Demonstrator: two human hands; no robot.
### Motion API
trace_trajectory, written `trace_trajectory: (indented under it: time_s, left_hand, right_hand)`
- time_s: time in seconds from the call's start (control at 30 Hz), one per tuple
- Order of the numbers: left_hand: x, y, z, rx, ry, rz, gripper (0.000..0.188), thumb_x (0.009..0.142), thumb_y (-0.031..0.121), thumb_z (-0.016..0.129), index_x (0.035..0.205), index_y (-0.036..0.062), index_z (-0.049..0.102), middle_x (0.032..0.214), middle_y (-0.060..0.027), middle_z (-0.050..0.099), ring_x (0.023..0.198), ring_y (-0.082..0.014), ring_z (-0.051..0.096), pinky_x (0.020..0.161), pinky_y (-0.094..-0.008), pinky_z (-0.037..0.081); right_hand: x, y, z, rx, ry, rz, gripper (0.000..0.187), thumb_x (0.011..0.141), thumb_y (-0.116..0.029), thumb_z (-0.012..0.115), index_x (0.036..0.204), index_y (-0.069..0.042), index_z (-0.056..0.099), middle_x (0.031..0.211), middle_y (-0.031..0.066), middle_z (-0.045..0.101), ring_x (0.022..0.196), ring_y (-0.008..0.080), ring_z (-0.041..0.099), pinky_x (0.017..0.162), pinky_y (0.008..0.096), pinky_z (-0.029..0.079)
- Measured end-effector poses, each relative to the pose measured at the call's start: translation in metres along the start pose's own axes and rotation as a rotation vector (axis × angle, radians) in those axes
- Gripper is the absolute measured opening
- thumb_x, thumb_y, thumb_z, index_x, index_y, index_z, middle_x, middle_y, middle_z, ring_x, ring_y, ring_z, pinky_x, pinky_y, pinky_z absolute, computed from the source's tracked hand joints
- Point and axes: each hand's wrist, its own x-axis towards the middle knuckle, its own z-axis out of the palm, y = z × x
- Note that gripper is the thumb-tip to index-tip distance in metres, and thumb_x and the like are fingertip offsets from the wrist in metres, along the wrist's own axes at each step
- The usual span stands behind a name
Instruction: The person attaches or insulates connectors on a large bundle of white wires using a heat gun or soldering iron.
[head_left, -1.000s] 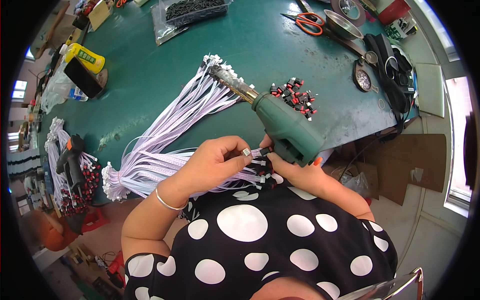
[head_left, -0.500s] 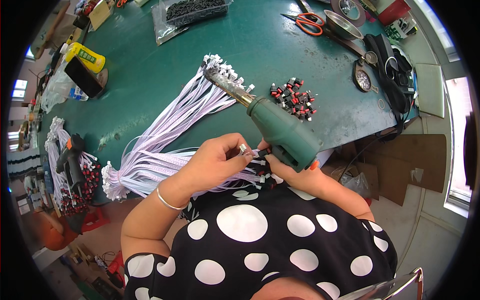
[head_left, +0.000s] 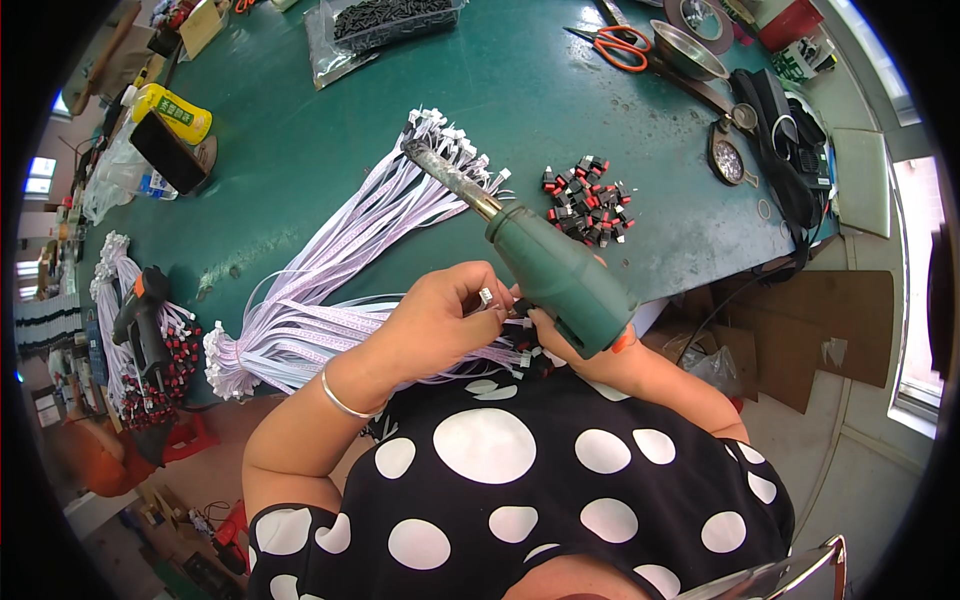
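My left hand (head_left: 440, 318) is closed, thumb and fingers pinching a ribbon cable with a small white connector (head_left: 487, 297) at its end. Close beside it, the thumb and fingertips of my right hand (head_left: 572, 338) close on a small black connector (head_left: 522, 308). A green heat gun (head_left: 560, 275) with a metal nozzle lies over my right hand in view and hides much of it; whether that hand grips its handle, I cannot tell. The nozzle points over a bundle of white and lilac ribbon cables (head_left: 345, 235). More cable ends with black parts lie below my fingers.
Right of the nozzle is a pile of black-and-red connectors (head_left: 590, 200). Orange-handled scissors (head_left: 622, 48), a metal bowl (head_left: 688, 50) and a watch (head_left: 726, 160) lie at far right. A tray of black pieces (head_left: 392, 22) is at the back; a glue gun (head_left: 145, 315) rests on cables at left.
The heat gun has tilted and shifted slightly left, its rear end lower in view. Both hands hold nearly the same place and the same grip.
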Motion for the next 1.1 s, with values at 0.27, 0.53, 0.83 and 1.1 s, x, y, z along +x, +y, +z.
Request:
trace_trajectory:
  time_s: [0.27,0.53,0.83,1.1]
  left_hand:
    - [0.005,0.0,-0.007,-0.085,0.111,0.021,0.009,0.079,-0.004,0.053,0.078,0.0042,0.05,0.088,-0.0062,0.054,0.072,-0.0085,0.052,0.066,-0.0222,0.044]
    - [0.013,-0.009,-0.009,-0.228,0.14,0.087,0.011,0.081,-0.003,0.054,0.076,0.0053,0.048,0.084,-0.0057,0.051,0.067,-0.0089,0.051,0.078,-0.0296,0.047]
    - [0.015,-0.007,-0.008,-0.132,0.193,0.075,0.007,0.079,-0.002,0.052,0.076,0.0034,0.05,0.083,-0.0063,0.055,0.067,-0.008,0.051,0.059,-0.0215,0.043]
    - [0.014,-0.005,-0.005,-0.101,0.202,0.075,0.008,0.079,-0.002,0.052,0.076,0.0039,0.049,0.079,-0.0025,0.054,0.064,-0.0035,0.042,0.055,-0.0195,0.035]
  right_hand:
    - [-0.026,-0.031,-0.025,0.16,0.27,0.09,0.027,0.077,-0.008,0.063,0.102,0.001,0.058,0.094,0.0131,0.062,0.084,0.0186,0.061,0.077,0.0289,0.049]
    - [-0.107,0.037,-0.038,0.047,0.018,-0.037,0.022,0.09,-0.008,0.051,0.111,-0.001,0.052,0.096,0.015,0.062,0.084,0.026,0.062,0.078,0.0321,0.05]
    - [-0.159,0.103,-0.034,0.203,-0.034,0.311,0.031,0.084,-0.003,0.059,0.113,-0.002,0.049,0.094,0.0133,0.062,0.085,0.0255,0.062,0.077,0.033,0.05]
    - [-0.133,0.095,-0.024,0.207,0.09,-0.088,0.02,0.079,-0.003,0.063,0.098,-0.001,0.056,0.084,0.0119,0.062,0.074,0.0213,0.062,0.066,0.0301,0.049]
